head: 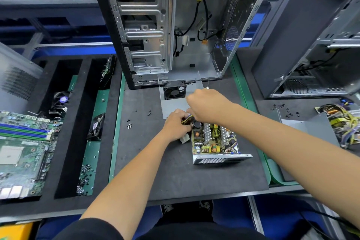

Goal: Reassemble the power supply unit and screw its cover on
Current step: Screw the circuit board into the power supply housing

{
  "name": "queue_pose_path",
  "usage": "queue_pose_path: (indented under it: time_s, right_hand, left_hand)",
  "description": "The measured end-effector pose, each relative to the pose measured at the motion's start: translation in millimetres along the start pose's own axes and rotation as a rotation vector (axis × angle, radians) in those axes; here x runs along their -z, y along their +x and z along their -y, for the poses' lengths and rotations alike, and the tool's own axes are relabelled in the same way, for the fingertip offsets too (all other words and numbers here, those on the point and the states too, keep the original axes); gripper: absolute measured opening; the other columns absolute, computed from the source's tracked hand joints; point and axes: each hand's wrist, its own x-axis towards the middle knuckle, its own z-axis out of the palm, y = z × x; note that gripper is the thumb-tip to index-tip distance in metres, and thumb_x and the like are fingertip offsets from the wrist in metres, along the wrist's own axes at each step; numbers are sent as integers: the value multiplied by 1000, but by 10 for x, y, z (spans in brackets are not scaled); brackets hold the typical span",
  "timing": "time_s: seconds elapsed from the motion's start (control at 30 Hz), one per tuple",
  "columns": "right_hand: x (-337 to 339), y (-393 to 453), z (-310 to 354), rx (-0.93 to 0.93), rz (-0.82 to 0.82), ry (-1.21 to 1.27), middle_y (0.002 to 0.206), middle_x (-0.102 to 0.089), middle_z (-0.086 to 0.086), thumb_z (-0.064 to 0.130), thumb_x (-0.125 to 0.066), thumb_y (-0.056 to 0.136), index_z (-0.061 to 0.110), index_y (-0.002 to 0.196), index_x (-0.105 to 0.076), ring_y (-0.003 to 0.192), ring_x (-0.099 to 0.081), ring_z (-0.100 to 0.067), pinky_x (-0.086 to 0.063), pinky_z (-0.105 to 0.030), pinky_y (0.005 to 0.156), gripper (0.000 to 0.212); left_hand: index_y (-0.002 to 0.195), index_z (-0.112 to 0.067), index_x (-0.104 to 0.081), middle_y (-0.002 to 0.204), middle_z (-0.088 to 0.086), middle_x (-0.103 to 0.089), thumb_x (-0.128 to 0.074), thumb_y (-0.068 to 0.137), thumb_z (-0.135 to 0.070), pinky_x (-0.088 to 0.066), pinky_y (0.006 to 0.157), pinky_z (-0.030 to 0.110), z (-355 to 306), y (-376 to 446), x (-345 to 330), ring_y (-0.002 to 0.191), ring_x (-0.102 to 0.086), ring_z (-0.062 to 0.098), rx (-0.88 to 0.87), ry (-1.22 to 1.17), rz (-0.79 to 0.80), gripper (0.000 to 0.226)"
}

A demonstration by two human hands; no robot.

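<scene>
Grey PSU base [218, 159] w/ bare board, L hand [176, 122] gripping wire bundle [187, 118]; R hand [206, 106] fisted above, grip unclear

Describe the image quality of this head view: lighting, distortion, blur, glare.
Head view: even overhead lighting with soft shadows under the hands; wide-angle distortion bows the computer case and the bench edges outward; the open power supply is sharp at the centre, while the motherboard softens near the left edge; mild sheen on the case's bare metal.

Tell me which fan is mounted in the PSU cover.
The black fan just beyond the hands, set in the grey metal cover. The other fans lie loose in the foam tray left.
</scene>
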Motion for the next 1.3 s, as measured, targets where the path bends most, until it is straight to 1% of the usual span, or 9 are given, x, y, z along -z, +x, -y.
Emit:
queue_pose_path:
  time_s: [0.1, 0.17, 0.37, 0.53, 0.67, 0.77, 0.87, 1.07, 1.3]
  right_hand:
    - [12, 10, -23, -18, -13, -45, 92, -61, -13, 28, -50, 97, 7, 95, -58, 80, -58, -32, -35, -33, 61, 23]
    - [21, 11, -18, -21, 20, -27, 97, -60, -12, 28, -50, 96, 8, 99, -56, 78, -54, -30, -35, -33, 61, 21]
    - [94, -18, 47, 69, 126, 124, 105, -44, -8, 4, -58, 82, 8, 98, -47, 67, -48, -23, -33, -31, 53, 20]
    - [78, 21, 58, 73, -4, 5, 98, -64, -14, 18, -55, 95, 6, 90, -59, 103, -61, -30, -30, -22, 63, 13]
    - [28, 6, 10, -35, -19, -86, 95, -65, -11, 25, -44, 100, 8, 94, -61, 88, -64, -32, -36, -32, 61, 25]
    - [20, -11, 16, 0, 56, -107, 107, -60, -12, 32, -47, 99, 8, 104, -57, 83, -63, -32, -36, -33, 60, 27]
    - [62, -17, 2, 56, 155, 23, 122, -44, -17, 13, -57, 89, 7, 108, -45, 72, -55, -28, -32, -32, 53, 23]
    - [65, -33, -35, 10, 72, 19, 68, -43, -4, 17, -61, 86, 14, 69, -37, 69, -54, -29, -45, -34, 60, 30]
    - [50, -28, -35, -20, 90, -50, 110, -60, -13, 30, -48, 96, 10, 100, -52, 84, -59, -32, -34, -33, 62, 21]
  left_hand:
    - [77, -27, -52, 96, -8, -42, -71, 72, -8, -40, 83, 33, -25, -11, 54, 98, -44, 21, 32, -25, 85, 27]
    - [91, -29, -57, 107, -6, -44, -75, 69, -24, -38, 90, 33, -26, -35, 105, 110, -42, 20, 23, -46, 172, 30]
    - [134, -25, -38, 119, -8, -33, -83, 48, -58, -27, 101, 32, 36, -122, 112, 113, -28, 11, -88, 193, 213, 103]
    - [138, -26, -33, 129, -8, -33, -81, 38, -66, -24, 103, 31, 89, -137, 95, 119, -27, 13, -109, 213, 225, 118]
    - [143, -26, -29, 129, -11, -31, -80, 38, -66, -20, 98, 26, 108, -150, 75, 119, -25, 9, -117, 216, 202, 123]
    - [140, -34, -29, 134, -10, -32, -80, 37, -67, -20, 99, 27, 117, -126, 85, 117, -23, 8, -127, 197, 210, 120]
    - [136, -31, -31, 127, -10, -32, -79, 39, -67, -23, 97, 28, 123, -128, 88, 112, -24, 7, -129, 219, 224, 115]
    - [137, -23, -39, 128, -4, -34, -69, 57, -62, -26, 102, 30, 66, -109, 171, 119, -27, 11, -90, 134, 277, 94]
    - [128, -14, -53, 129, 3, -42, -62, 88, -9, -27, 104, 28, 69, -115, 154, 124, -34, 19, -36, 1, 202, 41]
